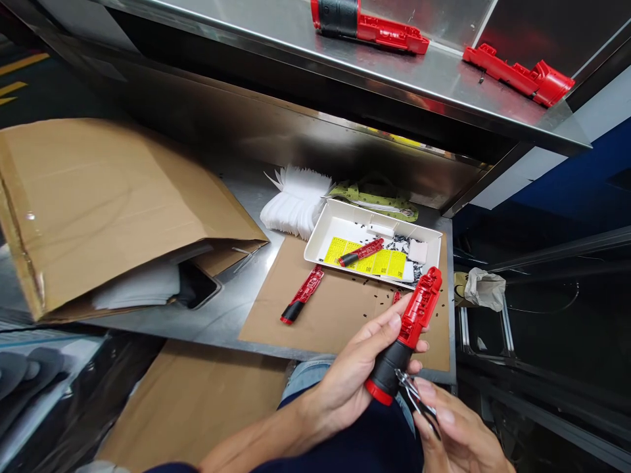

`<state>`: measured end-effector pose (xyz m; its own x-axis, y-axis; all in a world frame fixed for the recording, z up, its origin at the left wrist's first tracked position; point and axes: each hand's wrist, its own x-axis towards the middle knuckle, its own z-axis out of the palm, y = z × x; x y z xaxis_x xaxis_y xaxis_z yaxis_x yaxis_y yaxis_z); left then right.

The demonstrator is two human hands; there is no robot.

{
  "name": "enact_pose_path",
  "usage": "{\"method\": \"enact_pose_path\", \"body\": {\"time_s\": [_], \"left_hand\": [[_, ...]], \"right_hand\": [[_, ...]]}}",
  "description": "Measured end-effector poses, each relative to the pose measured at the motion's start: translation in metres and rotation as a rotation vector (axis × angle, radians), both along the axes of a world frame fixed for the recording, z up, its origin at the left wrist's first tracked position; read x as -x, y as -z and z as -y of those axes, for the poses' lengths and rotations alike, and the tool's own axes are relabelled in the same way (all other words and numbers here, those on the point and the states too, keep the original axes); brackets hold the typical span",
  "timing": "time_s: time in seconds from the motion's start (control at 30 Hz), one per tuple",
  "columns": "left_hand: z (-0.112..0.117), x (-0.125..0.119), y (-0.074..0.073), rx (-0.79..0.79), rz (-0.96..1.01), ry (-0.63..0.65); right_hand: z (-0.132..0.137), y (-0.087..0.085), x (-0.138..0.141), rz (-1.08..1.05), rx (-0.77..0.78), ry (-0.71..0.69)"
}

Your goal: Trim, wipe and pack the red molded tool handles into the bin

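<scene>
My left hand point(357, 378) is wrapped round a red and black tool handle half point(408, 332), holding it tilted up to the right above my lap. My right hand point(453, 430) pinches a pair of metal tweezers point(417, 399), their tips close to the handle's black end. A second red and black handle half point(303, 303) lies on a brown cardboard mat point(340, 309). Another such piece point(361, 252) rests in a white tray point(340, 220) on yellow labels point(382, 261), among several small black screws.
A large cardboard box point(98, 203) lies on its side at left. White sheets point(296, 200) are stacked behind the tray. On the steel shelf point(444, 85) above lie two red housings point(369, 26), point(520, 73). A crumpled rag point(486, 286) sits right of the bench.
</scene>
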<state>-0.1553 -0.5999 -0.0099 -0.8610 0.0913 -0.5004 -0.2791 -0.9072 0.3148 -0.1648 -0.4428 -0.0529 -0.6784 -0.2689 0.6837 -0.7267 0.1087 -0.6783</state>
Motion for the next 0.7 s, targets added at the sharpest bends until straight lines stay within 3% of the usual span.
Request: {"method": "enact_pose_path", "body": {"time_s": [0.1,0.23,0.47,0.7], "left_hand": [[-0.001,0.001,0.000,-0.034,-0.005,-0.011],[-0.001,0.004,0.000,-0.055,-0.014,-0.048],[-0.002,0.002,0.004,-0.038,-0.020,-0.016],[-0.001,-0.001,0.002,-0.027,0.021,0.016]], "right_hand": [[-0.016,0.005,0.006,-0.091,0.012,-0.001],[-0.031,0.002,0.008,-0.028,-0.026,-0.001],[-0.001,-0.009,-0.002,0.055,0.048,0.083],[0.001,-0.009,-0.003,0.081,0.061,0.057]]}}
